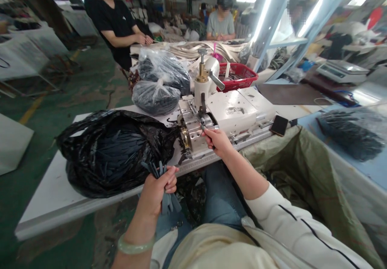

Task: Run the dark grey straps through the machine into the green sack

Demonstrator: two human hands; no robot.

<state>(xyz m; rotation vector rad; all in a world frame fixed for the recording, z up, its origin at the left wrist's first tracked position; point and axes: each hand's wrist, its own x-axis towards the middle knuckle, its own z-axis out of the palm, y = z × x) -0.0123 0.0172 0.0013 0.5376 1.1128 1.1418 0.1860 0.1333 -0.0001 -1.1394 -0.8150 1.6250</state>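
My left hand (157, 190) is closed around a bundle of dark grey-blue strips (166, 204), held below the table's front edge beside the open black plastic bag (115, 152) full of the same strips. My right hand (217, 140) is pinched on a small piece at the metal jaws (196, 126) of a white bench machine (229, 111); what it pinches is too small to name. A brass-topped post and lever (205, 73) rise from the machine.
Two tied clear bags of dark strips (159, 83) sit behind the machine, near a red basket (238, 75). A phone (278, 125) lies by the machine. An olive sack (305, 168) hangs open at right. Other people work at far tables; a scale (341, 70) stands at right.
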